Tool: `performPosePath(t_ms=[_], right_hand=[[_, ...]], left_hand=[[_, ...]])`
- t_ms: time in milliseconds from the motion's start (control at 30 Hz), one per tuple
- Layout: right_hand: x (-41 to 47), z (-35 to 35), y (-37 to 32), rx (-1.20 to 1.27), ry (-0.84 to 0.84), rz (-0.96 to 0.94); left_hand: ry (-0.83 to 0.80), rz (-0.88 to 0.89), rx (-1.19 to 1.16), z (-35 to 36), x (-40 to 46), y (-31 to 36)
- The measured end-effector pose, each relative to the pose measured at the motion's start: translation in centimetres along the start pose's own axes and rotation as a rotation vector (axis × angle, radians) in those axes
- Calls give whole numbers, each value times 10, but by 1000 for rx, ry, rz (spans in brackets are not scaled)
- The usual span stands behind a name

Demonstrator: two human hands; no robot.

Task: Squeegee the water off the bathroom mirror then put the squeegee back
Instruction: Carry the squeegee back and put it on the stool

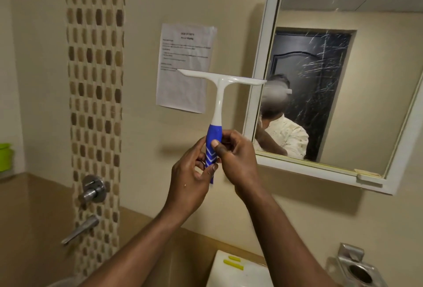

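The squeegee (219,94) has a white T-shaped head and a blue handle with white chevrons. It stands upright in front of the beige wall, its blade end just overlapping the mirror's left frame. My left hand (191,172) holds the lower handle with curled fingers. My right hand (237,156) grips the handle higher up, thumb across the front. The white-framed mirror (343,76) hangs at the upper right, streaked with water over the dark door reflected in it.
A printed paper sheet (185,67) is taped to the wall behind the squeegee. A mosaic tile strip (96,80) runs down the left, with a chrome tap valve (93,189) and spout (80,229). A steel holder (357,268) sits lower right, a white fixture (235,270) below.
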State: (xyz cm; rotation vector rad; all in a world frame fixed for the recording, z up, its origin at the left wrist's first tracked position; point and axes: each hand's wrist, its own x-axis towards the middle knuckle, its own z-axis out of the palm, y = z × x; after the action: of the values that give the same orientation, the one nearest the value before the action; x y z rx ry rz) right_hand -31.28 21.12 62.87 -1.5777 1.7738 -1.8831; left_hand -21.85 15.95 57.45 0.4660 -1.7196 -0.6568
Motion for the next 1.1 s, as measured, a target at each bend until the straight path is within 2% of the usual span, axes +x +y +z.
performPosePath(t_ms=[233,433,600,733,1100], right_hand=[[-10,39,31,26,-92,96],[-30,83,75,72,-197,280],[-60,133,129,71,-247,471],[-83,172,170,94,-314,653],[-153,253,265,131,-508,1026]], left_hand=[[7,-101,78,-21,-19,-37],[0,-204,251,-39,-45,-82],[-141,-406,414,-58,-75,-134],[-275,-530,472,-74,-98,-174],[-522,-844,585,-96,-177,-285]])
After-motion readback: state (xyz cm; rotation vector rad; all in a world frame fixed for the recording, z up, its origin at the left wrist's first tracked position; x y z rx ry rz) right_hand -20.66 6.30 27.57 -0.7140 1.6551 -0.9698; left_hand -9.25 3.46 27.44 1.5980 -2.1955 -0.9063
